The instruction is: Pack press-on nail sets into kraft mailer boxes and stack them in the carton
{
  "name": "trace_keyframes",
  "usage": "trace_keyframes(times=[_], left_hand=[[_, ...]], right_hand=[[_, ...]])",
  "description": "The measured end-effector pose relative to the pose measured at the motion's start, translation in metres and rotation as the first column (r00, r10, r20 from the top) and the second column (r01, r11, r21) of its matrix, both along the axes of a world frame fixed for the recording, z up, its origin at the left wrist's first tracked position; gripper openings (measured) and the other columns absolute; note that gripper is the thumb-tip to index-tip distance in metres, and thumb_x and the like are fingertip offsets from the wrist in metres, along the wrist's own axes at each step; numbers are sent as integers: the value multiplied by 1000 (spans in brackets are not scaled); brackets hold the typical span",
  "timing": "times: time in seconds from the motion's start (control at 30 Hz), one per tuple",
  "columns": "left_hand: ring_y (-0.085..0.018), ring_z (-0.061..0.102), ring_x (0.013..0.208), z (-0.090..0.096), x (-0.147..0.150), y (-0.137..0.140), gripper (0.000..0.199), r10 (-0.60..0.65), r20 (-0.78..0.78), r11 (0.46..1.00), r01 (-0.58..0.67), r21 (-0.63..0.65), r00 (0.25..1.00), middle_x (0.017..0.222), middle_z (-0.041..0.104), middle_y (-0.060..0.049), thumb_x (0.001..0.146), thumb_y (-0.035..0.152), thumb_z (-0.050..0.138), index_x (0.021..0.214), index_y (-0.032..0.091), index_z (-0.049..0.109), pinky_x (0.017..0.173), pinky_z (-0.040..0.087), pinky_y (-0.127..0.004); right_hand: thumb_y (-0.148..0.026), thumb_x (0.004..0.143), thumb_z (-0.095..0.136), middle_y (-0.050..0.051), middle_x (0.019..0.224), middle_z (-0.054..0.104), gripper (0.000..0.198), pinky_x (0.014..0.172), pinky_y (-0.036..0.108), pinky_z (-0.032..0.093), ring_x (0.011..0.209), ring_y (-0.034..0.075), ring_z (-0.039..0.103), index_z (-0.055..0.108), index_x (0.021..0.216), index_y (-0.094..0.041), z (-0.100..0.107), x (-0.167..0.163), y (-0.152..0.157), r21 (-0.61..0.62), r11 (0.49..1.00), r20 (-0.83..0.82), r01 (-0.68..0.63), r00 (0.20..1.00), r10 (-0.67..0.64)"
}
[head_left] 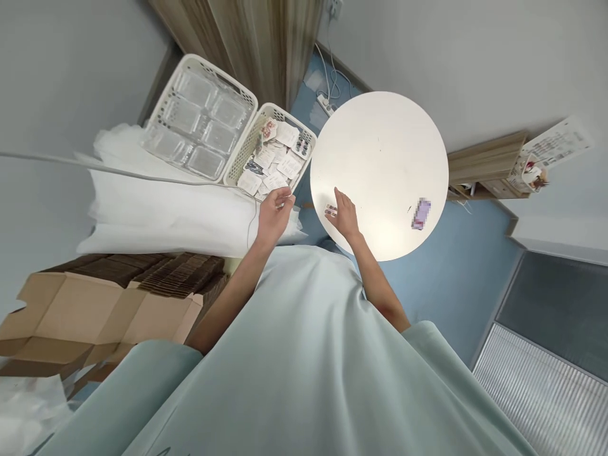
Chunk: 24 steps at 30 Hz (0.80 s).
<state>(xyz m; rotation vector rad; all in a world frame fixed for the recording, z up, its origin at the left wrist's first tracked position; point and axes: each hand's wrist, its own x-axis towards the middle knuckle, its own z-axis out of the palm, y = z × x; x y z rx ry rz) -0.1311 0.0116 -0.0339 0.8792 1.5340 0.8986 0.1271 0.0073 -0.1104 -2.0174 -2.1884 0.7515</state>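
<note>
My left hand (pixel 274 218) is in the air just in front of the smaller white basket (pixel 242 152). Its fingers curl toward the thumb, and whatever may be between them is too small to make out. In that basket lies a heap of white cards (pixel 275 180), some showing small dark or reddish items. Over the left edge of the round white table (pixel 380 152), my right hand (pixel 346 216) has its fingers stretched and thumb apart. Beside its thumb is a small card with dark reddish pieces (pixel 331 210); whether they touch is unclear.
A larger white basket (pixel 255 101) holds several clear plastic boxes (pixel 228 111). White wrapping material (pixel 156 215) lies below it, with flattened cardboard boxes (pixel 90 304) nearer me. A blurred purple object (pixel 420 214) is on the table's right side. A power strip (pixel 325 104) lies behind the table.
</note>
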Motion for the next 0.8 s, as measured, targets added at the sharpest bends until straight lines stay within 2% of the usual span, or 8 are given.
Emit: trace_keyframes(times=[0.17,0.3,0.37,0.47,0.53,0.63,0.8], left_hand=[[-28,73,126,-2,-19,20,32,74,4,995,-74,69,997,137,76,-13,96,38,69,124,23,71,106,61,-41],[-31,67,137,-10,-39,42,38,145,-47,976,-135,173,988,145,70,-16,96,39,72,131,23,68,113,58,-45],[-34,61,145,-17,-52,56,45,183,-102,964,-158,213,978,150,65,-18,95,41,76,135,23,65,120,53,-50],[-42,46,158,-30,-73,82,58,236,-189,951,-186,249,953,154,57,-21,91,41,83,140,21,62,134,36,-59],[-46,39,162,-39,-86,102,64,263,-222,946,-206,250,939,157,53,-24,88,39,85,143,19,60,138,26,-64],[-51,31,164,-52,-101,131,72,273,-233,948,-219,230,933,161,49,-27,85,40,87,147,18,57,138,19,-71],[-51,30,162,-66,-115,159,74,225,-354,973,-191,131,908,161,50,-29,85,42,86,147,14,57,135,19,-71]], right_hand=[[-32,100,69,21,176,47,88,134,62,39,165,37,42,29,177,-17,29,-25,24,83,995,-2,-56,998,56],[-44,106,66,19,179,43,87,135,64,36,168,37,38,25,179,-21,53,-46,46,146,982,-6,-118,993,120],[-48,107,64,19,179,43,88,136,64,35,169,37,37,23,180,-21,64,-57,55,169,975,2,-145,989,147],[-53,108,63,19,179,42,89,136,64,35,169,38,36,21,180,-22,79,-72,66,192,965,17,-179,984,179],[-55,108,62,19,179,43,90,136,65,35,169,38,37,20,181,-23,88,-80,70,205,958,30,-199,980,198],[-56,109,61,19,178,44,89,136,64,36,168,38,38,20,181,-22,98,-89,72,216,950,47,-225,974,220],[-52,109,61,20,176,47,87,135,63,36,168,37,39,22,180,-21,108,-97,69,209,950,60,-233,972,226]])
